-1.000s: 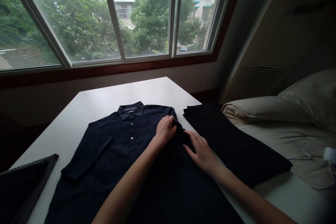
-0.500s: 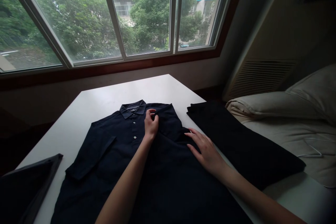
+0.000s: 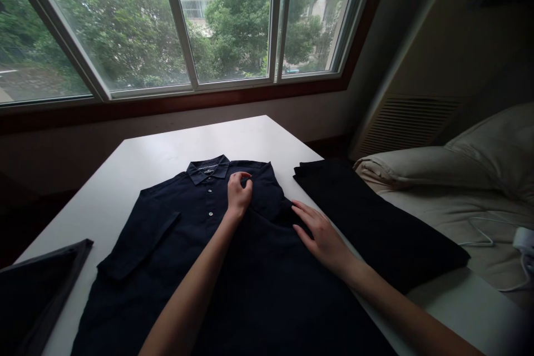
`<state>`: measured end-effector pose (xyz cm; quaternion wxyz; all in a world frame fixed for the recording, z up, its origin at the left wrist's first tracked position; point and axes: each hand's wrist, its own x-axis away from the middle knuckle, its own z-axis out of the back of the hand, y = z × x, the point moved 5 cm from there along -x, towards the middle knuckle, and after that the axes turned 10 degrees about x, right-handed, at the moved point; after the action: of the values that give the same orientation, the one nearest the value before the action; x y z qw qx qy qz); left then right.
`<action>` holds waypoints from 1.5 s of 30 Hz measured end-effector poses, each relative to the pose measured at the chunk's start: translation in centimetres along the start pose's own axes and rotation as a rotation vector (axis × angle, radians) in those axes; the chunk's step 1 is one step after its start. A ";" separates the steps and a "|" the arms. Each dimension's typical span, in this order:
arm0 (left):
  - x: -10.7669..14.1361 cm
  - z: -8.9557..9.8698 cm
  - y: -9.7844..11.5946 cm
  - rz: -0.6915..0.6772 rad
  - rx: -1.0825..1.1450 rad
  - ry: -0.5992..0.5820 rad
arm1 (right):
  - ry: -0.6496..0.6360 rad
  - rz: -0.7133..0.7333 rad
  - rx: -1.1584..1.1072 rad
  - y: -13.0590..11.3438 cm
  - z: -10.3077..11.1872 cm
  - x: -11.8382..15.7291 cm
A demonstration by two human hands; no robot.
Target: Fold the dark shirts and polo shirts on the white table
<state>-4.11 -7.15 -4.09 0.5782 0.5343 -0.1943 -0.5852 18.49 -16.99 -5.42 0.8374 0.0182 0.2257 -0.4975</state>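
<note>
- Head camera view: a person's left hand [image 3: 238, 196] and right hand [image 3: 322, 242] worked over a navy long-sleeved button-front shirt [image 3: 258, 300], which lay flat and face up beneath both hands, its collar [image 3: 207, 170] just beyond the left hand.
- Grip: the left hand was curled, its fingers and thumb drawn together at the shirt's upper front, beside the small white buttons [image 3: 209, 213]. Whether cloth was pinched between them could not be told. The right hand was open, fingers spread and pressed lightly on the shirt's folded side.
- Handling: the shirt appeared light, soft and limp, likely to crease and shift under the hands rather than hold a shape. The folded edge near the right hand looked the surest place to take hold, with the flat palm steadying the cloth.
- Around the grip: a folded dark sleeve [image 3: 139, 239] lay across the shirt, left of the left hand.
- Beyond the right hand: a folded black garment [image 3: 375, 222] lay on the table just beside the shirt.
- Further left: a folded dark cloth with a grey edge [image 3: 37, 295] sat at the table's corner, well apart from both hands.
- Right of the table: a cream pillow [image 3: 417, 167] lay on a bed, well beyond the right hand.
</note>
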 end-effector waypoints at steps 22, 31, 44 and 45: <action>-9.6 -8.4 0.7 0.196 -0.450 -0.481 | -0.034 -0.096 0.134 -0.1 0.7 0.3; -9.0 -9.9 0.1 0.159 -0.388 -0.397 | -0.034 -0.163 0.145 0.0 0.4 0.5; -9.8 -11.4 0.0 0.165 -0.072 -0.573 | -0.075 -0.113 0.111 -0.7 1.2 0.2; -9.8 -11.5 -0.2 0.163 -0.079 -0.580 | -0.080 -0.117 0.107 -0.6 1.3 0.2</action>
<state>3.18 6.02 -4.40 0.5639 0.3044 -0.3706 -0.6723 18.49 -17.81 -4.25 0.8132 0.0299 0.1659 -0.5571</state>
